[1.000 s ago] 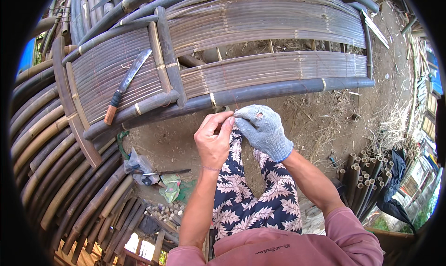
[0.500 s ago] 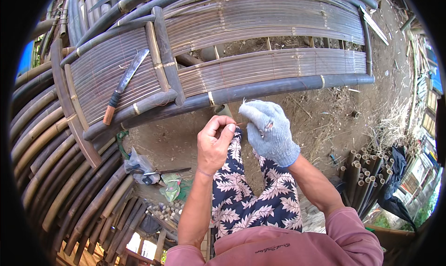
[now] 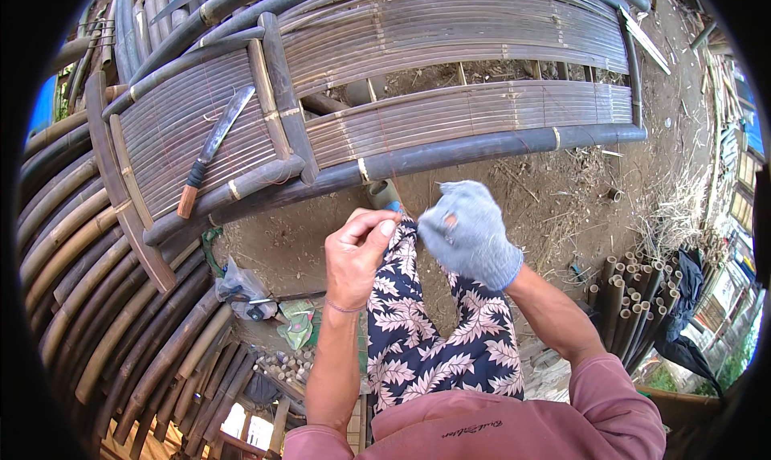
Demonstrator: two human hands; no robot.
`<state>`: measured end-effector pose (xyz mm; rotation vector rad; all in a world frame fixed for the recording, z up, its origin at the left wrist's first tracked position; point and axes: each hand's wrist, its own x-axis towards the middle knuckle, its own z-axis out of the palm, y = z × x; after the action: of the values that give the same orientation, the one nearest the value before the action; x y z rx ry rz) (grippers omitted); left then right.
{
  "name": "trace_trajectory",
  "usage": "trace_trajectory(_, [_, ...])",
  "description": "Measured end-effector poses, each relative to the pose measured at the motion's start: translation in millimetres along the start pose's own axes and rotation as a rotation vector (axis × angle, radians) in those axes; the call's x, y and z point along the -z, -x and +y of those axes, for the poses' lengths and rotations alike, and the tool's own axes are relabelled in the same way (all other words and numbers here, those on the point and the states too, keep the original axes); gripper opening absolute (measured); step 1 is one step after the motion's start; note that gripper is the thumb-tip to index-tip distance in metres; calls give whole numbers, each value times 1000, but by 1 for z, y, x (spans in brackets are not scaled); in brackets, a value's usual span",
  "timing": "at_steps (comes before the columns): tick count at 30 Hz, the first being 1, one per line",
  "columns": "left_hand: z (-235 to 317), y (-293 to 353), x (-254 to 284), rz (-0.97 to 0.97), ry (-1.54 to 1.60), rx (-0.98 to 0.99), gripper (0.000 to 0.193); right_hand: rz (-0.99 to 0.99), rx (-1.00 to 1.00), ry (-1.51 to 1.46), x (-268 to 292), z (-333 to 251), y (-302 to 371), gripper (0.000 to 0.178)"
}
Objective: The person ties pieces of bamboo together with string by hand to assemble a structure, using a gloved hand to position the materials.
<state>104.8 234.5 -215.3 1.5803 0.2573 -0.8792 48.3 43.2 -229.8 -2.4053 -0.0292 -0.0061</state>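
My bare left hand (image 3: 355, 255) is closed in a pinch, thumb against forefinger, over my knees. A thin reddish strand, hard to make out, shows at its fingertips on the side toward the other hand. My right hand (image 3: 470, 233) wears a light grey knitted glove with a hole in it. Its fingers are curled shut just to the right of the left fingertips; what they hold is hidden. Beyond both hands stands a dark bamboo bench (image 3: 450, 156) with a slatted seat. Neither hand touches it.
A machete (image 3: 215, 143) lies on the bench's left section. Curved bamboo poles (image 3: 88, 295) are stacked at left. Plastic bags (image 3: 241, 287) lie on the ground nearby. A bundle of cut bamboo tubes (image 3: 634, 299) stands at right, below a heap of shavings (image 3: 675, 211).
My left hand has moved slightly left and down, widening the gap to the gloved hand. The gloved fingers have curled in more. The strand between them shows less clearly.
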Motion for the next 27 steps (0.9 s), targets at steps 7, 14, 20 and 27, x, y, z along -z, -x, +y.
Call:
trace_trajectory(7, [-1, -6, -17, 14, -454, -523, 10, -70, -264, -479, 6, 2, -15, 21])
trace_trajectory(14, [-3, -13, -17, 103, -333, -395, 11, 0, -22, -266, -23, 10, -15, 20])
trace_trajectory(20, [-5, -13, -21, 266, -344, -336, 12, 73, -58, -152, -23, -5, -12, 15])
trace_trajectory(27, [0, -13, -24, 126, -439, -492, 7, 131, -43, 9, -12, -7, -6, 25])
